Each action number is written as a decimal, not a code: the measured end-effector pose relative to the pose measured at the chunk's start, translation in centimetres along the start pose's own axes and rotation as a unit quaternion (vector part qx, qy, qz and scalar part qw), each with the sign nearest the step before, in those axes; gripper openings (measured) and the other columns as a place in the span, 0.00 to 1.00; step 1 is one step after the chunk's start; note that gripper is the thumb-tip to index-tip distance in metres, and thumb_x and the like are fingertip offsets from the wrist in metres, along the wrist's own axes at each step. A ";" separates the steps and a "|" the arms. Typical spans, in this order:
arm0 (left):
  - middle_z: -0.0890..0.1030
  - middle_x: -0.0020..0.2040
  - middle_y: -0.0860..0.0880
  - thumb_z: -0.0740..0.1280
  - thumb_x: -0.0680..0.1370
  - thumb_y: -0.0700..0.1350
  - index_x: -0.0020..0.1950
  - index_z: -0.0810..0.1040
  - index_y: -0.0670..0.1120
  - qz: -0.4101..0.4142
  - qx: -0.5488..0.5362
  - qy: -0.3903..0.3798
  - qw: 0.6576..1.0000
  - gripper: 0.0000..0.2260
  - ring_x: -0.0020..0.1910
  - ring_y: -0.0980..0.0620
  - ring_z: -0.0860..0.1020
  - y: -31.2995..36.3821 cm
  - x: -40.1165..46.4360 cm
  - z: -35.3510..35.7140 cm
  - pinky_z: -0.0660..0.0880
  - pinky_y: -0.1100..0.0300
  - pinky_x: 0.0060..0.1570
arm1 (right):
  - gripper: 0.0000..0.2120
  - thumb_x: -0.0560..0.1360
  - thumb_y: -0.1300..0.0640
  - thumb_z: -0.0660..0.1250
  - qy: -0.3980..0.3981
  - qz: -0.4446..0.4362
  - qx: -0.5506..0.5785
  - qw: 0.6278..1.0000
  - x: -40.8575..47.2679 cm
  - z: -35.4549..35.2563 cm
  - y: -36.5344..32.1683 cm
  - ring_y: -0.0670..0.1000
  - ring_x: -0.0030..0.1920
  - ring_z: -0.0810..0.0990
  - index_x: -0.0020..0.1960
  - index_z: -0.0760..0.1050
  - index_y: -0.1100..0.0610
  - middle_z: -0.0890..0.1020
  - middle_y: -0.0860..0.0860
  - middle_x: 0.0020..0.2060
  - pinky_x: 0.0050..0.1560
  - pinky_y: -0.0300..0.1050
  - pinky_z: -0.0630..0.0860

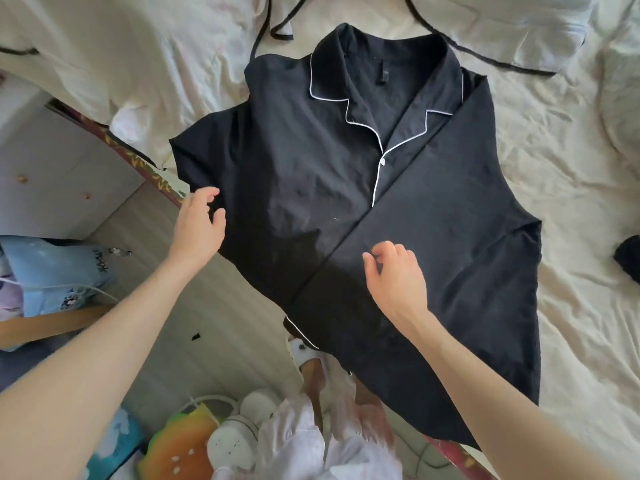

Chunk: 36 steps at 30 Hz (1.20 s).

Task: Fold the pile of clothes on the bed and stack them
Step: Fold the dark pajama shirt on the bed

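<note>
A black button-front pyjama shirt with thin white piping along its notched collar and placket (346,188) is lying spread face up on the bed covered by a wrinkled cream sheet (554,161), its lower hem hanging over the near edge of the mattress. One side panel is lying folded diagonally across the front, its straight edge running from the placket down toward the hem. The left hand (201,220) is reaching to the shirt's left edge with fingers loosely spread, thumb and forefinger apart, gripping nothing. The right hand (394,275) is hovering just over the folded panel, fingers lightly curled and relaxed, holding nothing. A white garment edged with black trim (502,29) is lying beyond the collar, and a small dark cloth item (628,259) is sitting on the sheet at the far right.
</note>
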<state>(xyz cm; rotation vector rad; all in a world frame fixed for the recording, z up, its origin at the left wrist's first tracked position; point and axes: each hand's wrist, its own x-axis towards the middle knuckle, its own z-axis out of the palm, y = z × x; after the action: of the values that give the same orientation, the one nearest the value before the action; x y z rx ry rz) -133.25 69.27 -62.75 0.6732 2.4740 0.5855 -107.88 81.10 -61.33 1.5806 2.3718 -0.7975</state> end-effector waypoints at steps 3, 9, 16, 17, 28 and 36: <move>0.65 0.71 0.42 0.61 0.80 0.38 0.72 0.63 0.42 -0.014 -0.029 0.058 0.998 0.21 0.68 0.45 0.68 -0.3 5.2 -2.0 0.66 0.53 0.67 | 0.23 0.80 0.49 0.58 -0.008 -0.121 -0.041 0.992 3.8 0.6 -3.2 0.56 0.71 0.62 0.73 0.63 0.54 0.67 0.53 0.70 0.64 0.53 0.66; 0.75 0.62 0.47 0.66 0.78 0.40 0.67 0.70 0.43 -0.153 -0.155 -0.041 0.975 0.17 0.63 0.44 0.73 -4.1 9.4 -1.6 0.71 0.53 0.60 | 0.36 0.78 0.41 0.58 -0.110 -0.117 -0.128 0.979 8.2 3.5 -5.6 0.61 0.76 0.42 0.77 0.41 0.45 0.40 0.53 0.77 0.70 0.66 0.53; 0.80 0.42 0.46 0.71 0.75 0.46 0.46 0.75 0.38 -0.071 -0.160 0.006 0.984 0.12 0.41 0.51 0.75 -6.6 6.7 -3.3 0.70 0.62 0.42 | 0.38 0.78 0.40 0.59 -0.146 -0.111 -0.161 0.970 9.4 4.4 -5.2 0.62 0.76 0.41 0.77 0.38 0.45 0.37 0.53 0.76 0.71 0.66 0.53; 0.79 0.41 0.48 0.71 0.74 0.46 0.45 0.75 0.40 -0.050 -0.159 0.035 0.985 0.10 0.39 0.54 0.75 -6.3 6.2 -3.9 0.70 0.63 0.42 | 0.38 0.78 0.40 0.59 -0.150 -0.108 -0.160 0.969 9.4 4.4 -5.3 0.62 0.76 0.41 0.77 0.38 0.45 0.37 0.53 0.76 0.71 0.66 0.52; 0.69 0.65 0.48 0.71 0.74 0.49 0.65 0.70 0.45 0.076 -0.066 -0.065 0.993 0.22 0.63 0.52 0.69 -2.5 1.1 2.2 0.66 0.62 0.61 | 0.29 0.80 0.45 0.57 -0.181 -0.075 -0.074 0.978 10.6 3.3 -5.7 0.59 0.76 0.42 0.77 0.48 0.43 0.42 0.49 0.77 0.71 0.66 0.54; 0.77 0.55 0.48 0.68 0.77 0.45 0.52 0.78 0.45 -0.039 -0.034 -0.069 0.996 0.06 0.57 0.48 0.76 -7.2 1.9 1.8 0.68 0.61 0.52 | 0.33 0.80 0.46 0.58 -0.177 -0.089 -0.110 0.974 10.4 3.9 -5.3 0.60 0.76 0.39 0.77 0.43 0.44 0.38 0.51 0.77 0.70 0.67 0.50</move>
<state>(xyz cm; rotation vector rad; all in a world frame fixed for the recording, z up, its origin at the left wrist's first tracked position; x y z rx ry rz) -136.14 65.17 -68.51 0.5686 2.3302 0.5709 -117.56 85.77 -67.33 1.0538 2.2645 -0.7452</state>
